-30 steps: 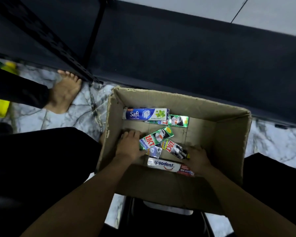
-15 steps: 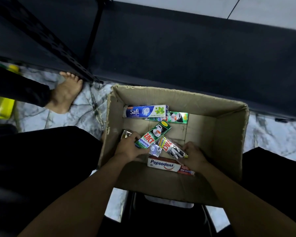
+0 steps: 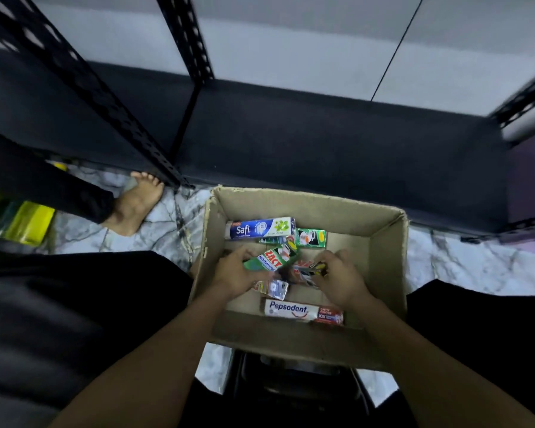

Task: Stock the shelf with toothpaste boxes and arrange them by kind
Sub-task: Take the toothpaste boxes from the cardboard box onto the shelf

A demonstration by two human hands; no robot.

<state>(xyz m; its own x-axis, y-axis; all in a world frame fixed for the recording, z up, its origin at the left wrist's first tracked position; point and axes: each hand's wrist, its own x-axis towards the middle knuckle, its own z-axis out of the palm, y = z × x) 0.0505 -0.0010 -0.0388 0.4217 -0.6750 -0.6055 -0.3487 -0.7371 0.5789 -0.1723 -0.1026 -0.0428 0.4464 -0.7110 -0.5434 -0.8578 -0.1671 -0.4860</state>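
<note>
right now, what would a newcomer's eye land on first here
Two hands deep in an open cardboard box: the left hand grips a green Zact box, and the right hand grips a blurred red box. A blue Safi box lies along the far wall, a white Pepsodent box along the near one.

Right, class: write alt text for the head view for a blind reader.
A person's left hand grips a green Zact box and the right hand holds a darker box inside a cardboard box on a marble floor. A Safi box and a Pepsodent box lie in it.
</note>
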